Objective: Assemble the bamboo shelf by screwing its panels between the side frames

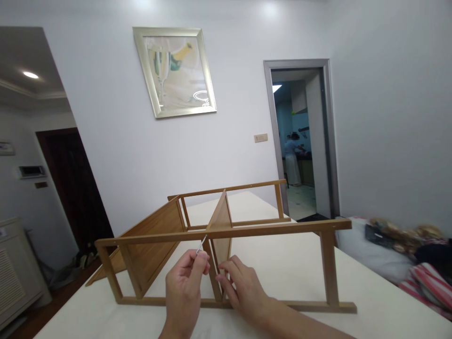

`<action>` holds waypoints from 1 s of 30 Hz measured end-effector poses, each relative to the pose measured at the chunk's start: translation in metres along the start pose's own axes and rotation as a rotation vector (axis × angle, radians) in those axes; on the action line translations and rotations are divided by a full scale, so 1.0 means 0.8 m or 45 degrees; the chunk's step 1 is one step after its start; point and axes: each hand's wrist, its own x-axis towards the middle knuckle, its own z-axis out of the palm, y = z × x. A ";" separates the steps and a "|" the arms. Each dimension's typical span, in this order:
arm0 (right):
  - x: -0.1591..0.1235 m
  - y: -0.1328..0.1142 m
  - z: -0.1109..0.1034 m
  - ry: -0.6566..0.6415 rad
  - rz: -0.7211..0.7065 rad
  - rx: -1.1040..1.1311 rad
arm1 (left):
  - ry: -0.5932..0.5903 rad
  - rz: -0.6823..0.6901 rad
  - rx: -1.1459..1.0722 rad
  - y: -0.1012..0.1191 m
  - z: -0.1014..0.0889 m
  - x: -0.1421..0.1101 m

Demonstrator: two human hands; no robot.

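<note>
A wooden shelf rack [247, 231] lies on its side on a white table, its ladder-like side frames upright. My left hand [185, 285] is closed, pinching a thin silver hex key [201, 244] between thumb and fingers. The tip of that key meets the upper rail where the middle shelf board [221, 216] joins it. Just below, my right hand [247, 287] has its thumb and fingers apart, the fingertips at the lower part of the middle board beside a crosspiece. Whether they press on the wood is hard to tell.
The white table [293, 263] carries the rack. Another shelf board [151, 226] slants at the left. To the right, a bed or couch [381, 259] holds clothes and a striped cloth [429, 287]. Through a doorway [332, 141], a person [292, 157] stands in a kitchen.
</note>
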 end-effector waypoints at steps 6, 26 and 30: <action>-0.004 0.004 0.009 -0.192 0.030 -0.009 | 0.054 0.037 0.105 0.001 -0.003 -0.001; -0.005 0.004 0.007 -0.275 0.058 0.096 | 0.034 0.664 0.604 -0.023 -0.014 0.007; -0.006 0.004 0.008 -0.275 0.060 0.104 | 0.044 0.778 0.656 -0.030 -0.015 0.009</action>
